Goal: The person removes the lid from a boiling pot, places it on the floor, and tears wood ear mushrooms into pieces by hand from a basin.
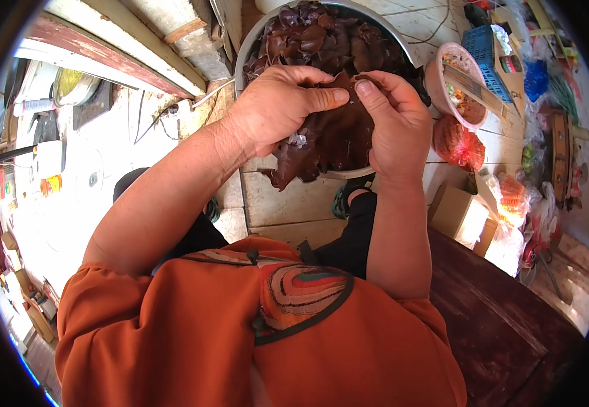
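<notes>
A large, dark brown, wet piece of wood ear mushroom (338, 139) hangs from both hands over the near rim of a metal basin (243, 57). My left hand (284, 102) pinches its upper edge between thumb and fingers. On the other side, my right hand (400, 119) grips the same edge, thumb on top. The two thumbs are a short way apart. A small clear, shiny blob (297, 140) sits on the piece near my left hand. Behind the hands, a heap of wood ear mushrooms (335, 41) fills the basin; its lower part is hidden by the held piece.
Right of the basin stands a pink bucket (433, 85) with scraps inside and a wooden strip across it. A red mesh bag (461, 144), a blue crate (481, 51) and a cardboard box (454, 210) are nearby. A dark wooden surface (498, 325) lies at lower right.
</notes>
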Available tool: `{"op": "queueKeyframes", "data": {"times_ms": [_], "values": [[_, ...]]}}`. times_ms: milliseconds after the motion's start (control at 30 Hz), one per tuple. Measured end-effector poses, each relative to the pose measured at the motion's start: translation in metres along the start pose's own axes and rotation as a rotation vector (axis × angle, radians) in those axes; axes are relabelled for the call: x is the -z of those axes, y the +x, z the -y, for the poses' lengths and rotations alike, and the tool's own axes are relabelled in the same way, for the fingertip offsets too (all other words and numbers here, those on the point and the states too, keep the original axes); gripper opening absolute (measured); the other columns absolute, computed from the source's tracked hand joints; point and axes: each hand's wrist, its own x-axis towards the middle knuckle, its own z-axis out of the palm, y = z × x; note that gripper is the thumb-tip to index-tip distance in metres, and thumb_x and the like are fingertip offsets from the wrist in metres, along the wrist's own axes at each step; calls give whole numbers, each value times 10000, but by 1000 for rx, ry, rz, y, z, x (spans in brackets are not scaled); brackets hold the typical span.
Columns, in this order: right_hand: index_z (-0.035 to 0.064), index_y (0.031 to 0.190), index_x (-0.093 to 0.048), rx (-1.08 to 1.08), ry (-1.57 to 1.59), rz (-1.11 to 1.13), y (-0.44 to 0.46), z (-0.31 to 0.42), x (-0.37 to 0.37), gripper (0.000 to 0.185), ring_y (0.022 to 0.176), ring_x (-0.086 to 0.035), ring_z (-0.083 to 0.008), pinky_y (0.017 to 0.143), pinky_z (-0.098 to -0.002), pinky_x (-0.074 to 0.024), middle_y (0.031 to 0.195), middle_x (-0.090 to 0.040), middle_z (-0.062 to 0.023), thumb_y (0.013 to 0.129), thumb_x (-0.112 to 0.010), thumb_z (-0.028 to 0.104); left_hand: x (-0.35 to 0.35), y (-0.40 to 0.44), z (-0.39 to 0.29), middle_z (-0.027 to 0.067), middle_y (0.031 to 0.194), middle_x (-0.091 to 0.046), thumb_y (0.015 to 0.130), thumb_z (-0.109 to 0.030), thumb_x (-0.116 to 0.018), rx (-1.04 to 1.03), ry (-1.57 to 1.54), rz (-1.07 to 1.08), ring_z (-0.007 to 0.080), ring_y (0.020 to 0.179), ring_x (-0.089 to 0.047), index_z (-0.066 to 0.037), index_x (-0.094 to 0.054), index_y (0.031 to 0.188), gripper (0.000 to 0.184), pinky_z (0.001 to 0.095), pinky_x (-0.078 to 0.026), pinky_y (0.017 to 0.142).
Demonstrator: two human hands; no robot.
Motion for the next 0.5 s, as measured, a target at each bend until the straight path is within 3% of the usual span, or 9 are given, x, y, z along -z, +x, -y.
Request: {"op": "queueKeyframes", "data": {"times_ms": [100, 167, 267, 433, 500], "values": [[-30, 963, -646, -15, 104, -75, 0, 2, -3, 144, 765, -585, -72, 699, -185, -470, 870, -656, -41, 835, -658, 36, -7, -4, -4, 104, 949, -650, 832, -197, -702, 105, -166, -52, 134, 786, -602, 46, -587, 1109, 386, 273, -500, 730], [-34, 967, -645, -20, 148, -114, 0, 4, -2, 148, 770, -588, -77, 700, -185, -469, 876, -657, -47, 833, -657, 27, -12, -9, -9, 114, 941, -653, 850, -150, -673, 161, -507, 12, 165, 798, -629, 38, -575, 1087, 319, 312, -534, 712], [-37, 996, -645, -16, 110, -78, 1, 8, 2, 180, 775, -595, -90, 704, -190, -474, 889, -659, -61, 839, -656, 51, -9, -6, -8, 113, 927, -654, 860, -114, -649, 175, -515, 39, 187, 778, -647, 14, -588, 1033, 223, 340, -560, 670], [-43, 1015, -649, -355, 293, 89, 1, 22, 14, 252, 758, -600, -96, 680, -209, -486, 890, -662, -59, 849, -665, 144, -6, -7, -14, 105, 919, -655, 857, -153, -656, 185, -437, 38, 194, 772, -658, 1, -590, 1037, 245, 344, -567, 647], [-37, 991, -659, -381, 189, 128, 2, 21, 19, 236, 735, -590, -83, 663, -206, -477, 857, -660, -41, 839, -676, 142, -4, -8, -18, 99, 924, -657, 856, -181, -661, 192, -415, 28, 196, 783, -663, -15, -593, 1037, 255, 359, -573, 651]]}}
